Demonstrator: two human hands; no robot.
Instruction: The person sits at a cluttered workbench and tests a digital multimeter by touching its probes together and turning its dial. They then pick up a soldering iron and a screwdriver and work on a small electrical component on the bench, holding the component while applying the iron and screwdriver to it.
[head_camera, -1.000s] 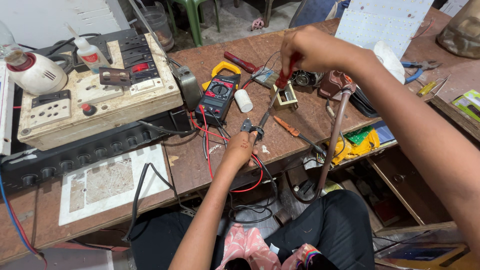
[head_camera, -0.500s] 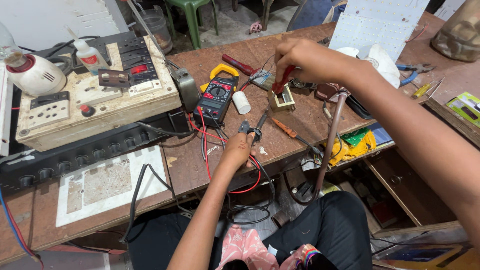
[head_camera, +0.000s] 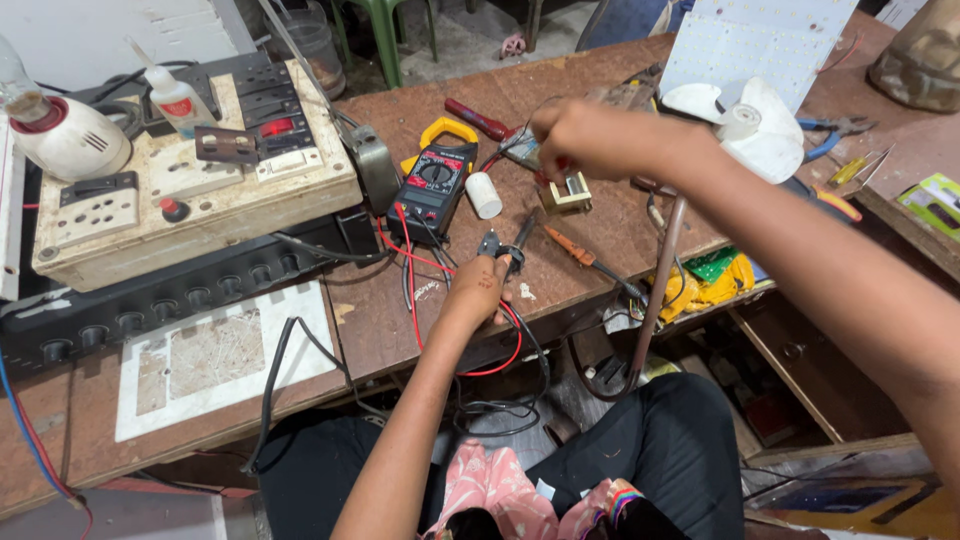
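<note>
Here the black probe (head_camera: 520, 236) is pinched in the left hand (head_camera: 478, 290) low on the table (head_camera: 600, 270), its tip steadied, while the red probe (head_camera: 556, 170) is gripped by the closed right hand (head_camera: 580, 138) over the small transformer (head_camera: 566, 192), beside the clamp multimeter (head_camera: 434, 186).

Counter (head_camera: 600, 250): worn reddish-brown wood, surface scuffed. Resting on it: cream switchboard box (head_camera: 190, 200), black and red clamp multimeter (head_camera: 432, 190) with red and black leads, small white cylinder (head_camera: 484, 195), red-handled screwdriver (head_camera: 480, 118), orange-handled screwdriver (head_camera: 570, 246), white perforated panel (head_camera: 750, 40), white plate (head_camera: 215, 355). Blue-handled pliers (head_camera: 830, 135) lie near the far right edge.
</note>
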